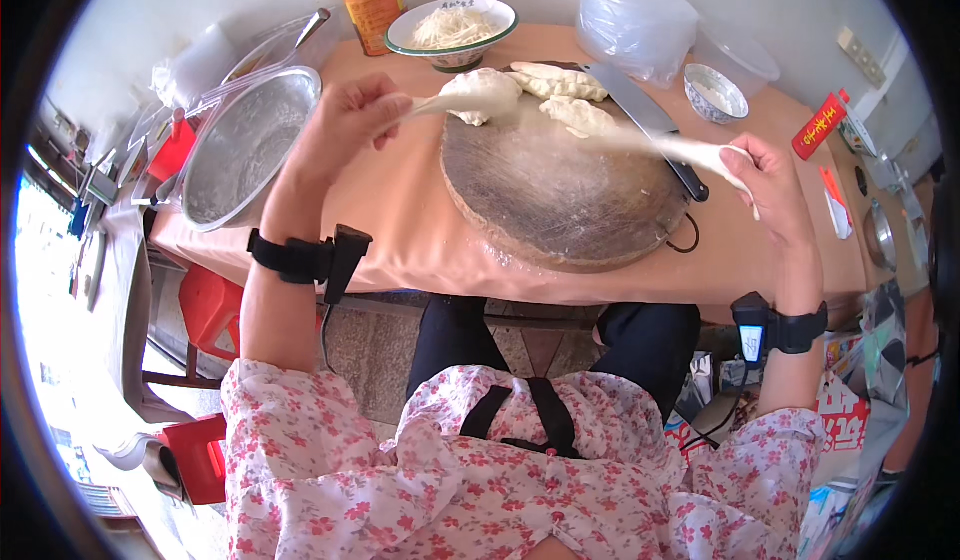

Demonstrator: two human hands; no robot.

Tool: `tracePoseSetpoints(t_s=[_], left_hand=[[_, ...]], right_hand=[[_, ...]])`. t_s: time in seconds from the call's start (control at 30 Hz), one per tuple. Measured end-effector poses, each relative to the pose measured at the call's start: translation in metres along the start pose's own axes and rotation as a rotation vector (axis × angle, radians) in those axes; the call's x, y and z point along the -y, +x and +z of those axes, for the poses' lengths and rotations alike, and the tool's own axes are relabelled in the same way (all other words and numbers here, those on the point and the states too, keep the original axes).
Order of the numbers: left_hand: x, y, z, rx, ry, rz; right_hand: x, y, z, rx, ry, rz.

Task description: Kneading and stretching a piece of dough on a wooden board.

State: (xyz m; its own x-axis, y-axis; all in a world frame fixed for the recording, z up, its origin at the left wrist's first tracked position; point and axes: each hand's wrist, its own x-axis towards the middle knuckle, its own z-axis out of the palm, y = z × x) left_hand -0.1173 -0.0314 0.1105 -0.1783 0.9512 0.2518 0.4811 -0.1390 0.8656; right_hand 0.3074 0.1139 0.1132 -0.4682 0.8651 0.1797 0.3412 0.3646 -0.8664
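A long strip of dough (690, 150) stretches between my hands, blurred by motion in its middle. My left hand (352, 115) pinches one end, raised to the left of the round wooden chopping board (560, 195). The other end is gripped by my right hand (768, 182), off the board's right side, with a short tail of dough hanging below the fingers. At the board's far edge lie a lump of dough (470, 88) and two flattened dough pieces, one farther back (560, 81) and one nearer (578, 115). A broad knife (637, 102) rests along the board's right edge.
A metal basin (225, 165) stands left of the board. Behind are a tall can (372, 10) and a green-rimmed bowl (400, 42) of pale noodle-like strands. Clear plastic containers (637, 28), a small bowl (722, 110) and a red can (820, 126) stand at the right.
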Motion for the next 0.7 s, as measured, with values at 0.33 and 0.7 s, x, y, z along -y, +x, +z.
tracePoseSetpoints(t_s=[0.33,0.7], left_hand=[[0.036,-0.005,-0.021,-0.122,0.094,-0.156],[0.053,-0.010,-0.045,-0.290,0.009,-0.170]], right_hand=[[-0.042,-0.002,-0.013,-0.091,-0.087,0.053],[-0.066,-0.004,-0.029,-0.132,-0.066,0.149]])
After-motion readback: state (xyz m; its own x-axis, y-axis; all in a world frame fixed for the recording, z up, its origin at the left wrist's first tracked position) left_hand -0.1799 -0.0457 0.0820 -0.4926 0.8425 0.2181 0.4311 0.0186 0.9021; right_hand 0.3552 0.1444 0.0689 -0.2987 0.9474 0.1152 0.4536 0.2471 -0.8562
